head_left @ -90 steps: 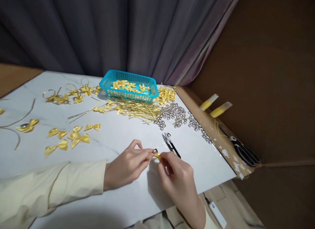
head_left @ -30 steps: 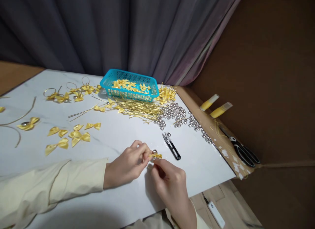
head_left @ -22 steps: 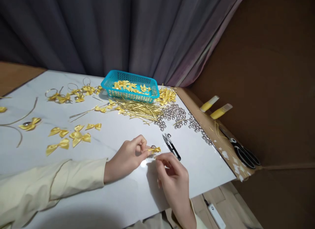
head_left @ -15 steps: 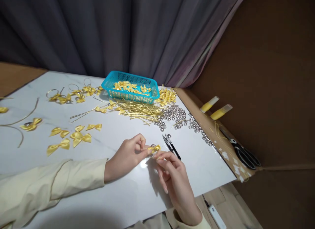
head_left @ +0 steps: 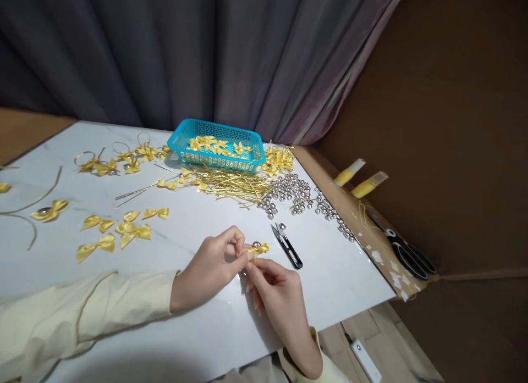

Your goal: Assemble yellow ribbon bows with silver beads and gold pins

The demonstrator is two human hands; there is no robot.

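My left hand [head_left: 208, 273] pinches a small yellow ribbon bow [head_left: 261, 249] between thumb and fingers. A shiny silver bead [head_left: 256, 244] sits against the bow's upper side. Just below it, my right hand [head_left: 282, 295] has its thumb and index finger pressed together. Whatever is in that pinch is too small to make out. Black thread snips [head_left: 289, 248] lie on the table beyond my right hand, with one loose silver bead [head_left: 282, 226] by their tips. Left of my hands lie several yellow bows [head_left: 136, 234].
A blue basket [head_left: 216, 164] of yellow bows stands at the back of the white table [head_left: 173, 339]. Before it lie gold wire ties [head_left: 235, 186] and many silver beads [head_left: 292, 188]. Black-handled scissors [head_left: 406, 256] and two yellow-filled tubes [head_left: 370, 185] rest along the right edge.
My right hand has shifted left and turned, its fingertips now close under the left ones. The left hand still holds the bow at nearly the same spot.
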